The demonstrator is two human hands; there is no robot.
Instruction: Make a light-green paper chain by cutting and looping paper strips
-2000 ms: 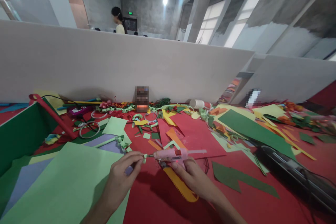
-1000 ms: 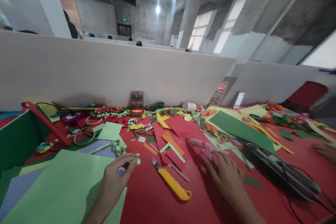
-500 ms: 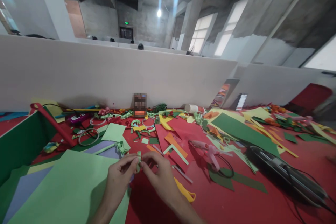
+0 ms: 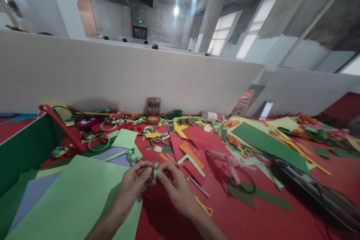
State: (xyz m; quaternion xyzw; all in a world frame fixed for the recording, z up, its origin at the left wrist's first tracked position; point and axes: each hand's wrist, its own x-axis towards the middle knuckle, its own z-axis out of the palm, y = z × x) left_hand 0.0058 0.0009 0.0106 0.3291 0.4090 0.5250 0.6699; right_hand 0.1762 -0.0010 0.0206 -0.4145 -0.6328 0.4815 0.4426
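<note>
Between my two hands is a small curled light green paper strip (image 4: pixel 155 171). My left hand (image 4: pixel 137 178) pinches it from the left with thumb and fingers. From the right, my right hand (image 4: pixel 171 180) has thumb and fingertips closed on the same strip. Just behind my left hand lies a twisted light green paper piece (image 4: pixel 132 156) with a rolled stem. Large light green sheets (image 4: pixel 73 198) spread under and left of my left forearm. A yellow looped object (image 4: pixel 206 208) is partly hidden by my right forearm.
A pink glue gun (image 4: pixel 225 161) with its cord lies to the right, near a long black device (image 4: pixel 312 191). Green box (image 4: pixel 28 142) stands at left. Paper scraps (image 4: pixel 191 155) cover the red table (image 4: pixel 230 221) toward a white partition (image 4: pixel 118 73).
The view has shifted a little, so the scene sits further right. My fingers have shifted slightly on the paper strip, which both hands still hold.
</note>
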